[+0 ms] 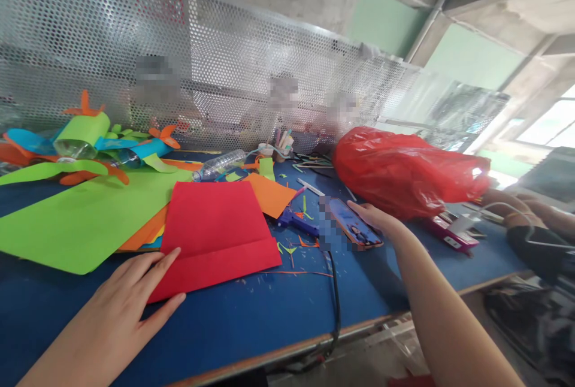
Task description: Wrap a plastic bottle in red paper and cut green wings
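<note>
So we've got a plain red sheet (215, 219) near the bench's (251, 321) front edge, creased across its near part. Toward the back edge, a clear bottle (220, 165) lies sideways; we can't tell what's in the red bag (399, 165). Our left hand (128, 288) rests loosely open on the sheet; our right hand (377, 217) touches a lit phone (353, 222), grip unclear.
</note>
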A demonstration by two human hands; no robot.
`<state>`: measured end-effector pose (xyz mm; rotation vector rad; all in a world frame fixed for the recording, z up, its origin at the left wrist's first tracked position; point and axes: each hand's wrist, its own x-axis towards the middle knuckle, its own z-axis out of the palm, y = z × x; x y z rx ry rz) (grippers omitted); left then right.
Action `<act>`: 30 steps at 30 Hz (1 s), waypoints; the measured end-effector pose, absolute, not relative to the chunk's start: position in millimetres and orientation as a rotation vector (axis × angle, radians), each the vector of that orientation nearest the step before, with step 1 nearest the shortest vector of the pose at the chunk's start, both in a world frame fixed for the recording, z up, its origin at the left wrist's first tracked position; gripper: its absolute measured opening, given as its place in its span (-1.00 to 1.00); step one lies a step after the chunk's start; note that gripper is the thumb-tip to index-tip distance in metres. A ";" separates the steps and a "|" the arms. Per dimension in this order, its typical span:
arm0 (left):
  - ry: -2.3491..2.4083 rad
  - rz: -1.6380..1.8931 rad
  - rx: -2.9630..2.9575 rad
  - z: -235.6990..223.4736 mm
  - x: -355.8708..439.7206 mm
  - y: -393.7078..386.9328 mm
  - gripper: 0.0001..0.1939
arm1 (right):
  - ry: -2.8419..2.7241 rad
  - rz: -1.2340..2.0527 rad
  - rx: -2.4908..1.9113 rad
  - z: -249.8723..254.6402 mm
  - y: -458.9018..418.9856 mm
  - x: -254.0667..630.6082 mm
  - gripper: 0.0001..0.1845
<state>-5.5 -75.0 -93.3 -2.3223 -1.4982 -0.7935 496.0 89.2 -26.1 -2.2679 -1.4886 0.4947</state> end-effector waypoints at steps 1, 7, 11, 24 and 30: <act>-1.498 -0.785 -2.321 -93.3 -5.6 -74.8 -0.35 | -1.477 0.518 -2.273 -25.7 88.4 495.3 -0.36; -1.501 -0.765 -2.314 -92.9 -5.2 -74.1 -0.34 | -1.467 0.705 -2.206 -14.9 63.8 493.4 -0.30; -1.516 -0.755 -2.329 -92.6 -4.4 -73.8 -0.35 | -1.476 0.748 -2.140 -9.4 52.3 486.5 -0.26; -1.567 -0.775 -2.341 -92.1 -4.6 -74.7 -0.34 | -1.457 0.758 -2.172 -9.8 59.2 470.9 -0.06; -1.630 -0.784 -2.332 -92.9 -3.9 -75.1 -0.32 | -1.541 0.818 -2.116 -6.1 49.5 482.6 0.00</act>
